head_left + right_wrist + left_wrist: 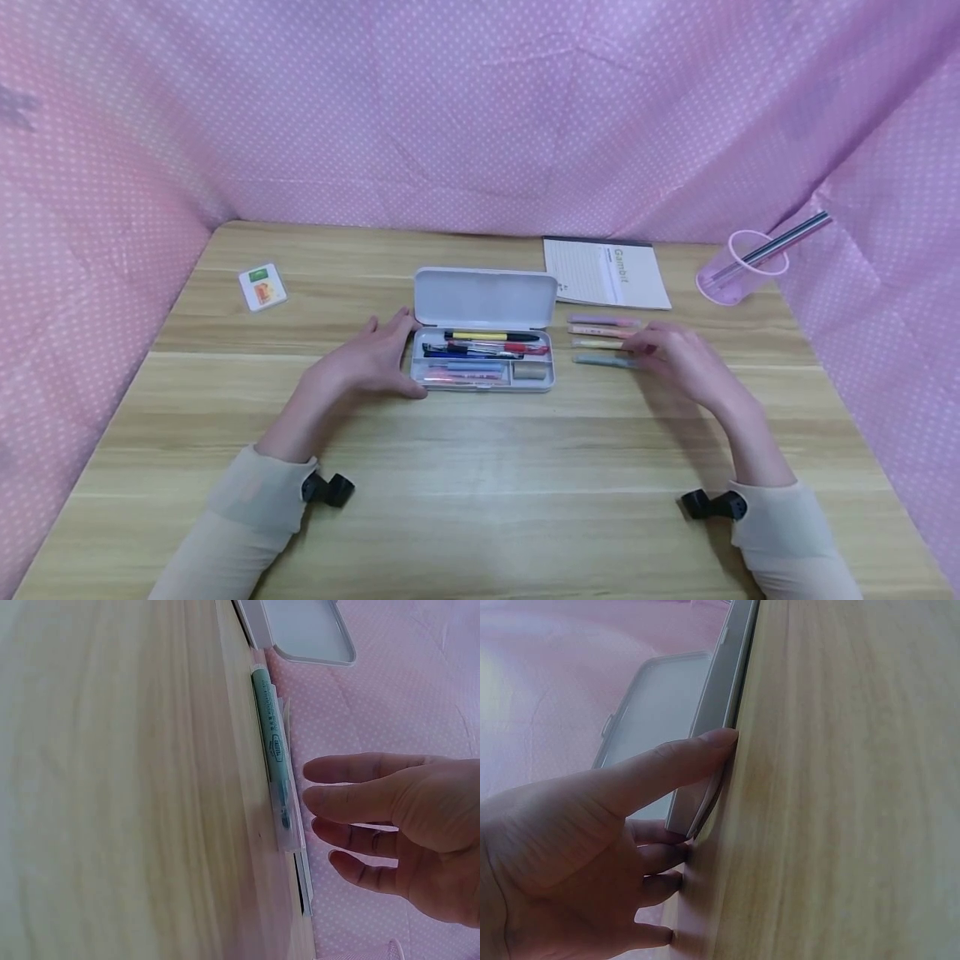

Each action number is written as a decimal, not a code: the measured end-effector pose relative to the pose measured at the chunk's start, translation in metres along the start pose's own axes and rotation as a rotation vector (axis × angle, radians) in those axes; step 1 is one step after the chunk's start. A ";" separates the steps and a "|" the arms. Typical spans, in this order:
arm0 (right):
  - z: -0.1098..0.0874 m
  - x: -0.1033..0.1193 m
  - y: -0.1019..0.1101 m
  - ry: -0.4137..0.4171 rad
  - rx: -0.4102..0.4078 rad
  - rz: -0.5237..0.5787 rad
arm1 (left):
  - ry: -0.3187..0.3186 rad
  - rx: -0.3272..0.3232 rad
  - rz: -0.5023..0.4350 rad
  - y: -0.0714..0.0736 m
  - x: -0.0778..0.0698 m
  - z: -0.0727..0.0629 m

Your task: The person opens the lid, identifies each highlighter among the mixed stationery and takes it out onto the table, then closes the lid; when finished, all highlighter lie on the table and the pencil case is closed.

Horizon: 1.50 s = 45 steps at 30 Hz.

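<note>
A white pencil case (483, 387) lies with its lid (486, 298) raised, holding several pens, a row of pale pens in front and a grey block (529, 370). My left hand (375, 358) holds the case's left end, thumb on the front side and fingers spread around the end. My right hand (678, 362) hovers over several pastel highlighters laid side by side to the right of the case. Nearest me is the teal highlighter (271, 735); beyond it are a yellow, a peach and a purple highlighter (600, 320). In the right wrist view the fingertips stand apart from them.
Behind the highlighters lies a notepad (607, 275). A pink mesh cup (723, 279) with dark sticks (787, 237) leaning in it stands at the back right. On the far left is a small white square (262, 287) with coloured pictures. Pink dotted cloth (450, 125) hangs around the table.
</note>
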State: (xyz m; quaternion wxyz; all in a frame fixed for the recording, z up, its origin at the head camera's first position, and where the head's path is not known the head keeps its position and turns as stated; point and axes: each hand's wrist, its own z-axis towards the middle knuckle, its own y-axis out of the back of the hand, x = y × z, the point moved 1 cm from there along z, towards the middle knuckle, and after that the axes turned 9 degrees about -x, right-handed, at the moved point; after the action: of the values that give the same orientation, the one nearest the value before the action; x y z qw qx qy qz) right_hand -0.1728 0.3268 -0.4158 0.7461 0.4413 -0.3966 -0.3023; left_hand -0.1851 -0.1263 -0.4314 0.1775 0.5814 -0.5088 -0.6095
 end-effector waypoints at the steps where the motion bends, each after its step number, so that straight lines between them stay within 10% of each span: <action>1: 0.001 0.001 0.000 0.001 -0.006 -0.001 | 0.000 0.001 0.002 0.000 0.000 0.000; 25: 0.052 0.106 -0.041 0.169 0.055 0.158 | -0.001 -0.021 -0.002 0.003 -0.001 0.004; 45: 0.065 0.155 -0.074 0.219 0.235 0.032 | -0.002 -0.002 0.021 0.000 0.000 0.002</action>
State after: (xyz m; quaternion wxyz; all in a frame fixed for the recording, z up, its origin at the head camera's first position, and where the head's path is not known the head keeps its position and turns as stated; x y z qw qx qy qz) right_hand -0.1580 0.1439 -0.4128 0.7327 0.5494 -0.3527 -0.1919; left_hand -0.1867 -0.1254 -0.4322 0.1840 0.5751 -0.5147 -0.6086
